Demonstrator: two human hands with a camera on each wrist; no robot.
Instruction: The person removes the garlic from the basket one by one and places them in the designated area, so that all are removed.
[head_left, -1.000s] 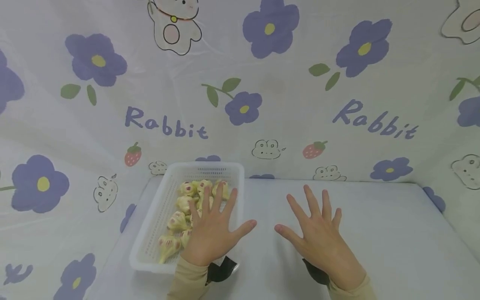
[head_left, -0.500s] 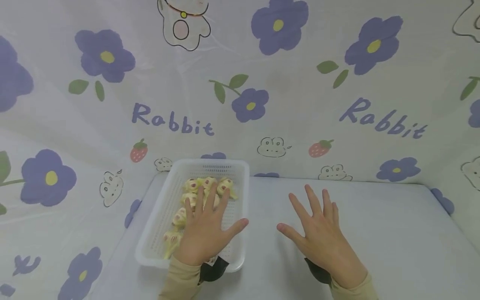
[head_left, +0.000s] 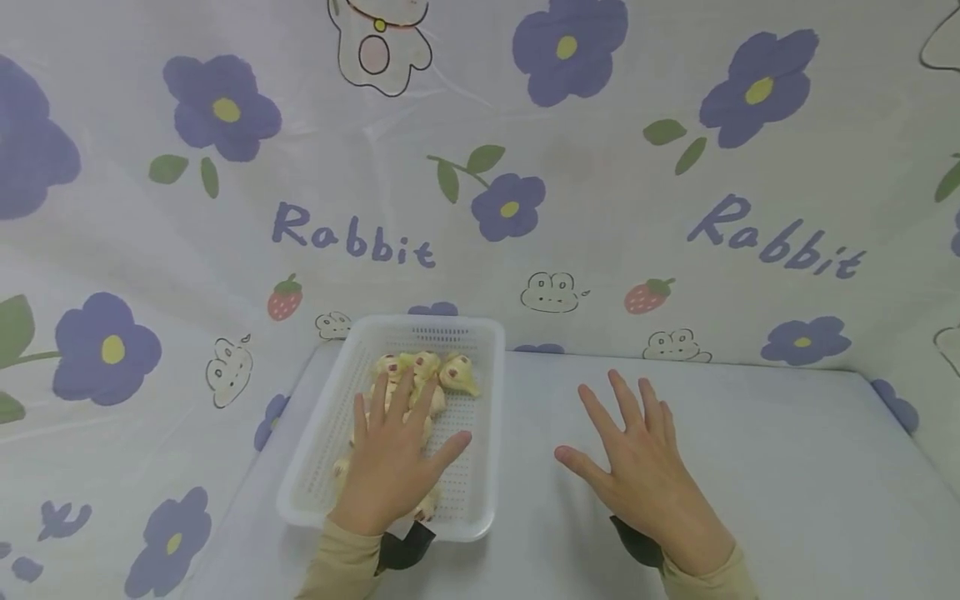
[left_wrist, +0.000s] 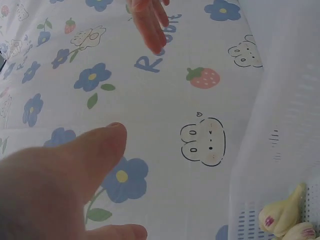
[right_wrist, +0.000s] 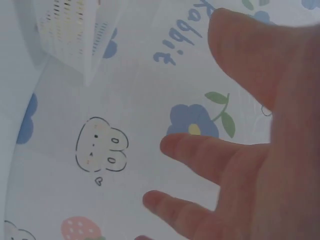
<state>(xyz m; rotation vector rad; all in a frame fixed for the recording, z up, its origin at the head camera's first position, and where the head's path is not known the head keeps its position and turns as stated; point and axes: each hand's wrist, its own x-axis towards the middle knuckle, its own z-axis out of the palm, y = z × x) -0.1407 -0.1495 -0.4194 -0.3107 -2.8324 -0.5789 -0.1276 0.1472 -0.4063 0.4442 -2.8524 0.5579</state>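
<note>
Several pale yellow garlic bulbs with reddish marks lie in a white plastic basket on the left of the table. Over the basket my left hand is spread palm down, hiding part of the garlic, and it grips nothing. To the right of the basket, above the bare tabletop, my right hand hangs with fingers apart and holds nothing. In the left wrist view, garlic shows in the basket's corner, away from the thumb. The right wrist view shows spread fingers and the basket's side.
A white table stretches to the right of the basket. Behind it and at the sides hangs a white sheet printed with purple flowers, strawberries and lettering. Black bands sit at both wrists.
My left hand has moved left, further over the basket. The right hand stays nearly where it was. The whole head view has shifted slightly, with the background sliding right.
</note>
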